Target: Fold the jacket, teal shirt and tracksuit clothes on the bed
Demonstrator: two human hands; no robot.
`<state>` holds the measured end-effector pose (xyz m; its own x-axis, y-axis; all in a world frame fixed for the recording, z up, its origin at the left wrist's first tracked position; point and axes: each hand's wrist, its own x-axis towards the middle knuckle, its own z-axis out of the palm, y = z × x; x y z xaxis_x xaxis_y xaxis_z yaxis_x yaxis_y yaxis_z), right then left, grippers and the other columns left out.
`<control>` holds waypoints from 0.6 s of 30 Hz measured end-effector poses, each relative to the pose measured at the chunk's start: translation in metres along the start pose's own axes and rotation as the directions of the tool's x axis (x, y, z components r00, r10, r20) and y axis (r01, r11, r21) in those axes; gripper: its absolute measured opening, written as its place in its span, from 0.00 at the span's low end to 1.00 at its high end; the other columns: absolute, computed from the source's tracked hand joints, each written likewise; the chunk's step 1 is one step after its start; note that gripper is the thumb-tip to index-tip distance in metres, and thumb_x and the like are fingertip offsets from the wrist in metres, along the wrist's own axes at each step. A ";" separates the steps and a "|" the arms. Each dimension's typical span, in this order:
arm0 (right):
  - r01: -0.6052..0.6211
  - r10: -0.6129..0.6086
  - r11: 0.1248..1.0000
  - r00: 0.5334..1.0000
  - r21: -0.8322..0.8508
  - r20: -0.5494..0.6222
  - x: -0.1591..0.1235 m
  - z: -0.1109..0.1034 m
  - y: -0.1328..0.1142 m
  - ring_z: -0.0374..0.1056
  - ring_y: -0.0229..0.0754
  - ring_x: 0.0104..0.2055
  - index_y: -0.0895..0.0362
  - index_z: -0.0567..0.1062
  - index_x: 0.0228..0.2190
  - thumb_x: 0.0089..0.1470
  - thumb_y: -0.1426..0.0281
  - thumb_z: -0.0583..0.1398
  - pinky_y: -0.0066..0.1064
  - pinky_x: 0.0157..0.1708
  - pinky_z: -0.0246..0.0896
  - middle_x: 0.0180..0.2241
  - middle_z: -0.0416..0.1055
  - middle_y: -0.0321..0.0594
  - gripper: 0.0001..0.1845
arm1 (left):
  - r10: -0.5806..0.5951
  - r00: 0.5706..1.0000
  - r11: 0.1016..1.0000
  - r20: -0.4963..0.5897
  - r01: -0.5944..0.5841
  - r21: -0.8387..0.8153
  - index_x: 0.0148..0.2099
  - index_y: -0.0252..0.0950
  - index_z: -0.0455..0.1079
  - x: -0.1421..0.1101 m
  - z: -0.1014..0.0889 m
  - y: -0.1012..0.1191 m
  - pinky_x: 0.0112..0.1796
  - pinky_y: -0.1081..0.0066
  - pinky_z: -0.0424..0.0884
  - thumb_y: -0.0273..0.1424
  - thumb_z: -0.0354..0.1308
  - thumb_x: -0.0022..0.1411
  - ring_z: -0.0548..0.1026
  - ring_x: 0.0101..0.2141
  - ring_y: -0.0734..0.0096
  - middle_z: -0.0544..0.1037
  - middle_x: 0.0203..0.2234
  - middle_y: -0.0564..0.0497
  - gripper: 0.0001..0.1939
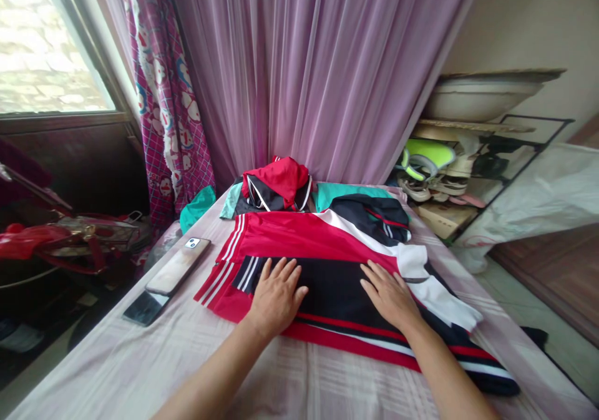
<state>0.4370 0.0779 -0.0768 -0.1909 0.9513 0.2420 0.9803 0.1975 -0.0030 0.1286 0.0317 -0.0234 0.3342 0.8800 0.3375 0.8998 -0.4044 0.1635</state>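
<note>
A red, white and black track jacket (281, 233) lies spread out in front of me, its white-striped red hem towards the left. One black sleeve (327, 283) is laid across the body, with its striped cuff (247, 273) at the left end. My left hand (277, 296) rests flat on the sleeve beside the cuff, fingers apart. Further along the same sleeve, my right hand (389, 295) presses down with spread fingers. Neither hand grasps anything. White collar-like fabric (414, 261) lies right of my right hand.
Two phones, one light (180, 267) and one dark (145, 307), lie at the left. Behind the jacket are a crumpled red garment (281, 180), a dark garment (372, 214) and teal cloth (346, 192). A shoe rack (512, 176) stands right; purple curtains (318, 77) hang behind.
</note>
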 end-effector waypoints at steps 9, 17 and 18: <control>-0.006 0.006 1.000 1.000 0.001 0.010 -0.001 -0.004 0.000 0.59 0.48 0.65 0.50 0.69 0.60 0.65 0.60 0.47 0.50 0.63 0.53 0.64 0.63 0.43 0.26 | -0.008 0.974 1.000 0.227 0.006 0.008 0.68 0.46 0.59 0.016 0.025 -0.016 0.64 0.47 0.52 0.52 0.40 0.70 0.57 0.66 0.55 0.63 0.66 0.48 0.31; -0.003 0.004 0.999 1.000 0.034 -0.023 -0.002 -0.006 -0.003 0.60 0.49 0.64 0.50 0.71 0.58 0.64 0.62 0.49 0.51 0.63 0.52 0.63 0.64 0.44 0.25 | -0.032 0.976 0.998 0.217 0.022 0.052 0.67 0.42 0.61 0.012 0.016 -0.028 0.65 0.50 0.53 0.49 0.44 0.70 0.57 0.66 0.54 0.63 0.66 0.45 0.30; -0.001 0.003 0.999 0.999 0.042 -0.032 -0.003 -0.006 -0.004 0.60 0.49 0.64 0.50 0.71 0.58 0.64 0.62 0.50 0.51 0.62 0.53 0.62 0.65 0.44 0.24 | -0.038 0.972 0.998 0.230 0.028 0.048 0.67 0.41 0.61 0.013 0.014 -0.028 0.64 0.49 0.54 0.48 0.45 0.69 0.58 0.66 0.53 0.63 0.66 0.45 0.30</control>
<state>0.4340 0.0734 -0.0717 -0.1865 0.9437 0.2732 0.9776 0.2059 -0.0438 0.1118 0.0577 -0.0362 0.3553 0.9284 0.1084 0.9212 -0.3675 0.1277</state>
